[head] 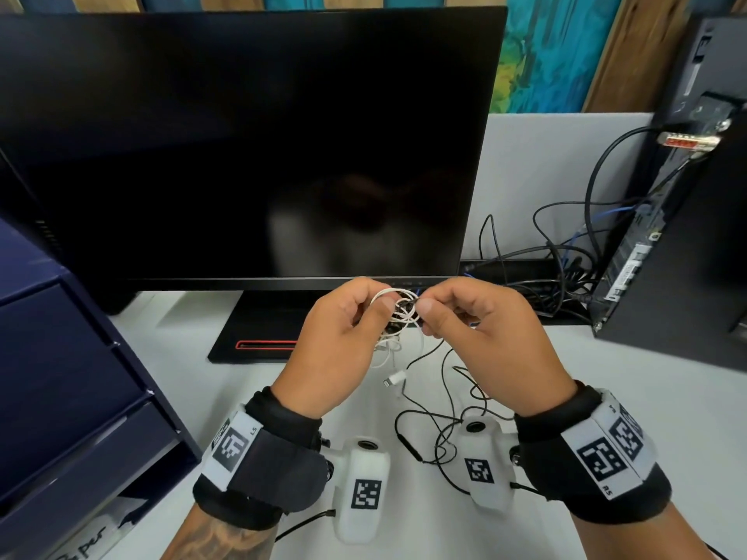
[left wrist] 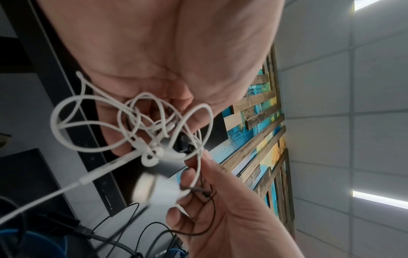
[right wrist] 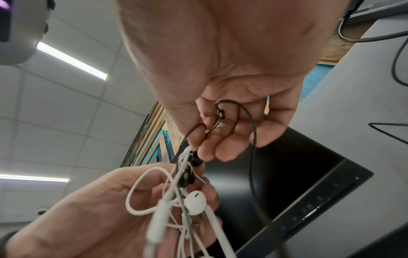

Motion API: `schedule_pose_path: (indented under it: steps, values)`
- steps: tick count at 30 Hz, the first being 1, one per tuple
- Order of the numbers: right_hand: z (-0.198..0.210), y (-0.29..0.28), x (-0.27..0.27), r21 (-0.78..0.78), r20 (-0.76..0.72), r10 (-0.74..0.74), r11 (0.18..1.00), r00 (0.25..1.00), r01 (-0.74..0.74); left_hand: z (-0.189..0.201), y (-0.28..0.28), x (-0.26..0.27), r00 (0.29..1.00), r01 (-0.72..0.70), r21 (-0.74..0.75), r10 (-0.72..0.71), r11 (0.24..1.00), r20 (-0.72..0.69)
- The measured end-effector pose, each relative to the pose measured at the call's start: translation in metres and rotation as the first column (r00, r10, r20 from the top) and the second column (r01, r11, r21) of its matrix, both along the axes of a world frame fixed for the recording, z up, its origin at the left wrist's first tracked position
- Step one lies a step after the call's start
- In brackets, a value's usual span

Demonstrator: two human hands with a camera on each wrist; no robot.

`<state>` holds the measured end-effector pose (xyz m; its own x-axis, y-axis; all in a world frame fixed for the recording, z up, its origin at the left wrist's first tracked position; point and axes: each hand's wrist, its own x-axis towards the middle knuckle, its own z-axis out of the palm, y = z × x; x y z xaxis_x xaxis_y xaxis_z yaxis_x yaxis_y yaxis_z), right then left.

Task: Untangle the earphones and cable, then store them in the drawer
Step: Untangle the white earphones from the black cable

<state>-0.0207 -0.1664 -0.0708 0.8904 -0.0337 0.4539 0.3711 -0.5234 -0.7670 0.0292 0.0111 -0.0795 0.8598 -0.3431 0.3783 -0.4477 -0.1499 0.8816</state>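
1. Untangling step, no question. Both hands up in front of the black monitor [head: 250, 147], working one knot of wires held above the white table [head: 226, 381].
2. Left hand [head: 343, 341]: grip closed around the bundle of white earphones [left wrist: 132, 122], loops bunched against the fingers, one white earbud [right wrist: 195, 201] poking out in the right wrist view.
3. Right hand [head: 485, 341]: narrow pinch grip on the thin black wire [right wrist: 251, 139], thumb and forefinger nipping it right where the black earbuds [right wrist: 187, 174] sit jammed in the white loops.
4. Rest of the black wire trailing down onto the table, with its inline remote [head: 410, 446] lying between the wrists. White connector [head: 394, 377] dangling just below the hands. Can't tell for sure which white strand is charging cable and which is earphone lead.
5. Progress: early, by the look of it. Still one clump, nothing separated yet.
6. Next move probably calls for feeding the black buds back through the white loops rather than yanking, since pulling would likely just tighten the knot. Holding the white bundle loose enough to open the loops should help.
7. Storage comes after: dark blue drawer unit [head: 68, 377] waiting at the left, lowest drawer looking partly open.
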Motion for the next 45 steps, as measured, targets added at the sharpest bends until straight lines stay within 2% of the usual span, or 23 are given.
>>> schedule_pose_path:
  steps: [7, 11, 17, 24, 30, 34, 40, 43, 45]
  values:
    - [0.000, 0.002, 0.000, 0.180, -0.022, 0.035, 0.983, 0.999, -0.030, -0.002, -0.002, -0.002, 0.993, 0.106, -0.037, -0.107, 0.994, -0.043]
    - [-0.001, 0.004, 0.000, 0.210, -0.035, 0.042, 0.977, 0.999, -0.034, -0.004, 0.000, 0.002, 0.991, 0.124, -0.020, -0.125, 0.992, -0.053]
    - [-0.002, 0.008, 0.000, 0.254, -0.019, 0.062, 0.966, 0.998, -0.055, -0.005, -0.004, -0.001, 0.997, 0.068, -0.057, -0.069, 0.996, -0.022]
    - [-0.003, 0.008, 0.000, 0.298, -0.051, 0.083, 0.952, 0.995, -0.064, -0.004, -0.004, -0.003, 0.988, 0.127, -0.102, -0.135, 0.987, -0.069]
    - [-0.003, 0.011, 0.000, 0.315, -0.039, 0.124, 0.943, 0.991, -0.106, -0.001, -0.005, -0.003, 0.997, 0.047, -0.191, -0.058, 0.980, -0.051]
    - [-0.004, 0.010, 0.001, 0.288, -0.043, 0.142, 0.950, 0.989, -0.124, -0.002, -0.003, 0.000, 0.999, 0.005, -0.187, -0.011, 0.982, -0.034]
    - [-0.007, 0.006, 0.001, 0.184, -0.068, 0.102, 0.979, 0.992, -0.088, -0.006, -0.006, 0.001, 0.976, 0.021, -0.295, -0.083, 0.955, -0.202]
    - [-0.009, 0.006, 0.003, 0.185, -0.052, 0.097, 0.979, 0.994, -0.086, -0.005, -0.006, 0.001, 0.936, 0.051, -0.393, -0.180, 0.918, -0.301]
    - [-0.009, 0.006, 0.004, 0.188, -0.035, 0.099, 0.978, 0.995, -0.090, -0.003, -0.004, 0.002, 0.937, 0.031, -0.405, -0.168, 0.914, -0.308]
